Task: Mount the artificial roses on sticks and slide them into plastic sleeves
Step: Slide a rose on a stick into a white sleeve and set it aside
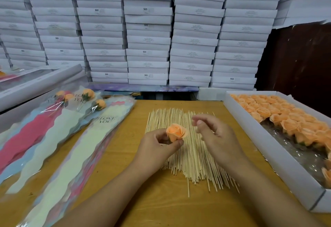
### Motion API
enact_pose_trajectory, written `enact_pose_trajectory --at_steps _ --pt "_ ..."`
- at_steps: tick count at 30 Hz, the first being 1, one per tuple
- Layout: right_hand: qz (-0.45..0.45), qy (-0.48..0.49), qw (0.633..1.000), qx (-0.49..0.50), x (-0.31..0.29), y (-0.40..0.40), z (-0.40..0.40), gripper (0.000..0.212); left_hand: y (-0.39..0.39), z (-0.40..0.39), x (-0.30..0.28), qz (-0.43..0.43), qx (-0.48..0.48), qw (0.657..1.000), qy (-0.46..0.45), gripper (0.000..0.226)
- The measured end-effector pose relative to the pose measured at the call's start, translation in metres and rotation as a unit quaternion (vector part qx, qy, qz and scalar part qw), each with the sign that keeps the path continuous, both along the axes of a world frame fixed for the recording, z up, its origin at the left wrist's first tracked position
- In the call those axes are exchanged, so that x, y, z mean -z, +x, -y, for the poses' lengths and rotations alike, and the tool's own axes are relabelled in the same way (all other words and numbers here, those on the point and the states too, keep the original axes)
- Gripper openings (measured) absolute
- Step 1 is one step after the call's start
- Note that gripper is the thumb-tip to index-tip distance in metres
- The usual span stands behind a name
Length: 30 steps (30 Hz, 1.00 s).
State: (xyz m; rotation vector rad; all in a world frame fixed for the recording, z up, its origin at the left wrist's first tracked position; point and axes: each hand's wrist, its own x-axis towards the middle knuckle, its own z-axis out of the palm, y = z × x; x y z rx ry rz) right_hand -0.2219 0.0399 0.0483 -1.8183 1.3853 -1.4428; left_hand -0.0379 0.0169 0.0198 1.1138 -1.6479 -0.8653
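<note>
My left hand (159, 146) pinches an orange artificial rose (176, 132) between thumb and fingers, above a spread pile of thin wooden sticks (189, 155) on the wooden table (161, 208). My right hand (215, 133) hovers just right of the rose with fingers loosely curled and thumb raised; whether it holds a stick I cannot tell. Plastic sleeves (71, 151) printed "LOVE YOU" lie fanned out at the left. Several finished roses in sleeves (89, 99) rest at their far end.
A long white box (268, 153) along the right table edge holds several orange roses (286, 117) on crinkled plastic. Stacked white cartons (148, 29) form a wall behind the table. Another flat box (35, 81) leans at the far left.
</note>
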Motion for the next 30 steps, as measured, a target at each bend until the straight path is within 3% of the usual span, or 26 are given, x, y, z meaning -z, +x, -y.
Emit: enact_pose_trajectory --at_steps 4,6,9,19,24,30 --pt "-0.162 0.079 0.977 0.113 0.014 -0.019 0.008 0.008 0.006 0.005 -0.001 -0.064 -0.042 0.996 0.043 0.016" --pt "-0.224 0.142 0.957 0.117 0.023 -0.022 0.01 0.02 0.009 0.009 -0.002 -0.076 -0.061 0.994 0.054 0.02" --pt "-0.275 0.163 0.939 0.125 0.03 -0.018 0.013 0.036 0.013 0.012 -0.004 -0.086 -0.069 0.992 0.065 0.02" --pt "-0.259 0.207 0.937 0.109 0.032 -0.017 0.015 0.051 0.014 0.012 -0.003 -0.08 -0.066 0.992 0.074 0.03" --pt "-0.248 0.245 0.931 0.109 0.028 -0.017 0.013 0.044 0.015 0.013 -0.002 -0.089 -0.066 0.99 0.082 0.017" --pt "-0.231 0.264 0.929 0.115 0.023 -0.019 0.012 0.039 0.016 0.016 -0.001 -0.1 -0.078 0.986 0.11 0.021"
